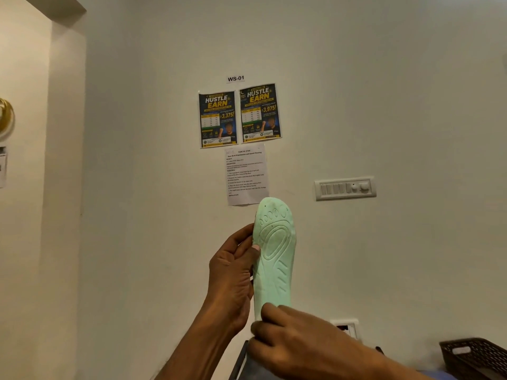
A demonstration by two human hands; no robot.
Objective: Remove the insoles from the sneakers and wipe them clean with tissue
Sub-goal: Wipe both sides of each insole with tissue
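Observation:
A pale green insole stands upright in front of the wall, its moulded underside with a footprint pattern facing me. My left hand grips its left edge, thumb on the front and fingers behind. My right hand is closed over the heel end at the bottom. No sneaker and no tissue show clearly; a dark object lies partly hidden under my right forearm.
The cream wall carries two posters, a printed task sheet and a switch panel. A socket sits low behind my right hand. A dark woven basket stands at the bottom right.

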